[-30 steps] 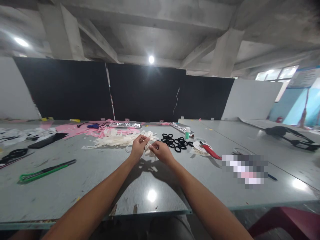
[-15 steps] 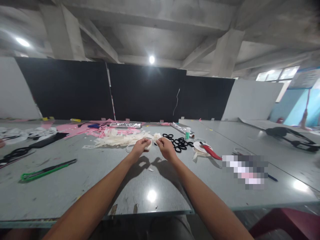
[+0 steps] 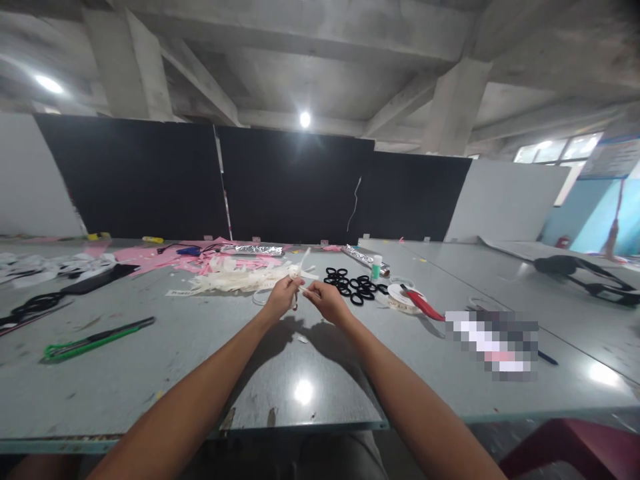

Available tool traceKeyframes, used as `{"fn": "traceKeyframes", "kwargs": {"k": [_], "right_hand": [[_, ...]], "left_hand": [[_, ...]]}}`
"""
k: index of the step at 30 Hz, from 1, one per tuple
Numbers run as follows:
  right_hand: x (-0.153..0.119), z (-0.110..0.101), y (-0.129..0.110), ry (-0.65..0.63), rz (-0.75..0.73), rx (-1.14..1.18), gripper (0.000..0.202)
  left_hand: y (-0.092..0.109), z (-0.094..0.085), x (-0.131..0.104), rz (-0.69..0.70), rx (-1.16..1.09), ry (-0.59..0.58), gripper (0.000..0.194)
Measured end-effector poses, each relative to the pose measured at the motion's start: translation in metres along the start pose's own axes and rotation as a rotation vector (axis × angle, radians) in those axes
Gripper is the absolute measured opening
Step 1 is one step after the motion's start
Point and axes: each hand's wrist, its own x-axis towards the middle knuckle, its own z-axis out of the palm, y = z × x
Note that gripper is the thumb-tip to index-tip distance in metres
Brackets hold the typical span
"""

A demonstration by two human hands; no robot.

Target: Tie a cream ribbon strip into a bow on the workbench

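Observation:
My left hand [image 3: 283, 299] is closed, its fingers pinching a cream-white ribbon strip [image 3: 304, 259] that sticks up above the fingertips. Close beside it, my right hand [image 3: 327, 301] is also closed, thumb and finger pinched on part of the same pale ribbon. Both hands are raised just over the table, casting shadows below. Behind the left hand lies a pile of cream ribbon strips [image 3: 233, 279]. Several black rings, like hair ties [image 3: 356, 288], are spread just beyond the right hand.
Right of the rings are a green-and-white glue stick [image 3: 377, 268], a ribbon roll [image 3: 403, 305] and a red-handled tool [image 3: 424, 305]. A green utility knife [image 3: 97, 339] lies left. Pink scraps [image 3: 150, 259] and a foil-wrapped bar [image 3: 255, 251] lie at the back.
My hands have come closer together. The ribbon, bunched between them before, now has an end standing up above the left fingertips.

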Motion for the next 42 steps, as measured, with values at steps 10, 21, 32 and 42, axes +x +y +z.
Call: {"fn": "traceKeyframes", "kwargs": {"k": [10, 21, 32, 42], "right_hand": [[-0.004, 0.002, 0.000, 0.001, 0.084, 0.037, 0.029], [-0.003, 0.000, -0.001, 0.236, 0.140, 0.011, 0.037], [-0.005, -0.004, -0.011, 0.298, 0.158, -0.060, 0.042], [-0.004, -0.007, -0.004, 0.311, 0.128, -0.014, 0.043]], "left_hand": [[0.012, -0.005, -0.003, -0.036, 0.046, -0.054, 0.043], [0.006, 0.007, -0.006, 0.098, 0.162, -0.159, 0.038], [0.009, 0.004, -0.006, 0.110, 0.128, -0.014, 0.038], [0.008, 0.007, -0.009, 0.070, 0.191, -0.194, 0.037]]}}
